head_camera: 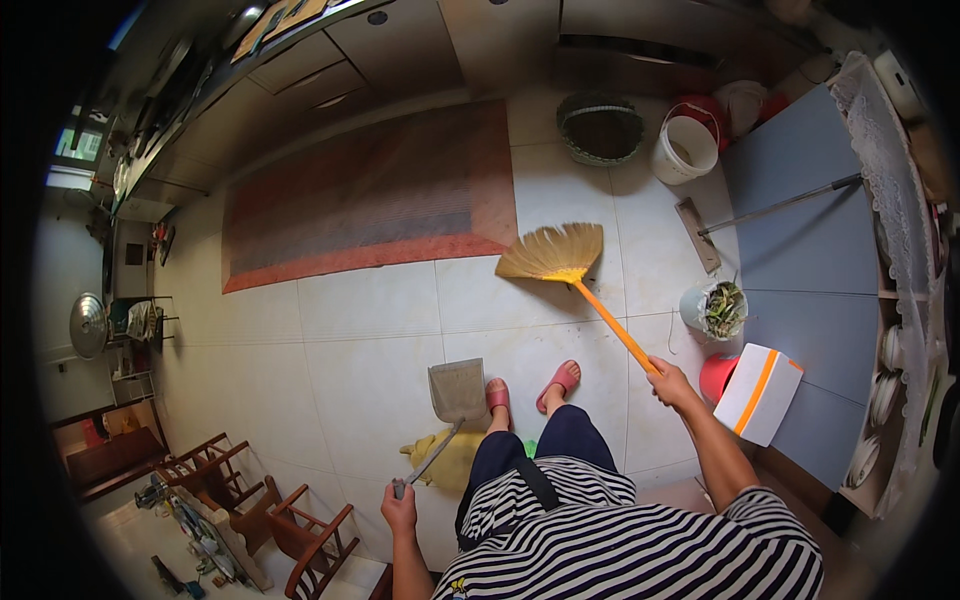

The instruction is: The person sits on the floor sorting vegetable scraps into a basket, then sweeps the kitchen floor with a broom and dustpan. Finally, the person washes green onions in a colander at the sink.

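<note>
My right hand (671, 384) grips the orange handle of a straw broom (553, 253). The fanned bristles rest by the corner of a red-bordered floor mat (375, 187), partly over its edge. Small dark debris (592, 289) lies on the tiles near the bristles. In my left hand (399, 508) is the end of the grey handle of a long-handled dustpan (457, 388). Its pan is beside my left foot, which wears a pink slipper (498, 397). Whether the pan touches the floor, I cannot tell.
To the right stand a bin of plant scraps (724, 309), a floor squeegee or flat mop (697, 236), a white box (759, 394) and a white bucket (684, 150). A dark basket (600, 131) is farther back. Wooden chairs (311, 536) stand lower left; a yellow sack (450, 459) lies behind the dustpan.
</note>
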The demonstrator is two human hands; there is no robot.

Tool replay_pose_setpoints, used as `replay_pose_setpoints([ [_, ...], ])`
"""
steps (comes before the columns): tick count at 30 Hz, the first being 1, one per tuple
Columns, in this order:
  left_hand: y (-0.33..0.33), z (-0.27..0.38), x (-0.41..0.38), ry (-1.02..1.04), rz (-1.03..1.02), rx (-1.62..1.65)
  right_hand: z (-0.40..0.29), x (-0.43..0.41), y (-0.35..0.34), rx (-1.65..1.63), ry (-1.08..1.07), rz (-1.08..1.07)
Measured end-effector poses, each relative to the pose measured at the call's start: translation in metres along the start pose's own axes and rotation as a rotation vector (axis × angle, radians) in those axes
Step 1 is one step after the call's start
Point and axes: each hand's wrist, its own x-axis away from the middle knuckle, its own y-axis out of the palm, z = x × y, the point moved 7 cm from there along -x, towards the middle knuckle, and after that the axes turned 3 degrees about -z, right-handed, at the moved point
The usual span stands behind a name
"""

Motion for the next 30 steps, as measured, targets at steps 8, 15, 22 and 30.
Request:
replay_pose_setpoints([
  [8, 0.01, -0.017, -0.013, -0.128, -0.114, -0.004, -0.069, 0.046, -0.044, 0.182, -0.381, 0.155],
  [15, 0.007, 0.026, -0.014, -0.059, -0.134, -0.095, -0.169, -0.196, -0.043, 0.394, -0.536, 0.354],
  [22, -0.001, 0.005, -0.011, -0.114, -0.112, -0.084, -0.041, -0.176, -0.006, 0.022, -0.118, 0.187],
  [30, 0.027, 0.037, -0.06, 0.006, -0.192, -0.115, 0.091, 0.044, 0.022, -0.419, 0.239, -0.01],
])
